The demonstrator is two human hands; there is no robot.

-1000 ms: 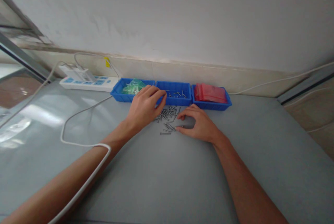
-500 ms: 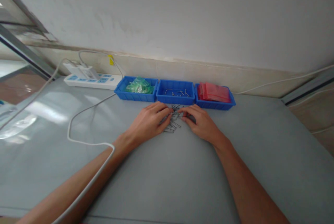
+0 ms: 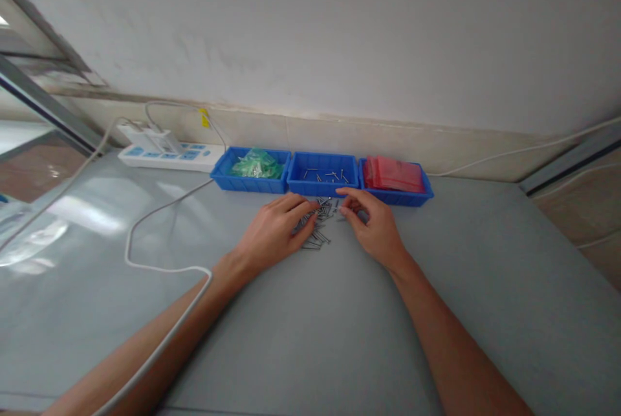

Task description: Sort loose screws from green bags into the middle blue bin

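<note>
Nails [image 3: 317, 235] lie before the middle tray [image 3: 323, 189], left hand [image 3: 279, 223] curled over some, right hand [image 3: 374, 227] narrowly parted; if either grips, I cannot tell. Green plastic [image 3: 257, 164] sits left of the tray, red plastic [image 3: 394, 174] right, a cable [image 3: 169, 270] front left

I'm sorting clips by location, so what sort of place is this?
Probably a workbench against a wall, judging by the three blue bins in a row, the loose metal fasteners before them, and the white power strip.
</note>
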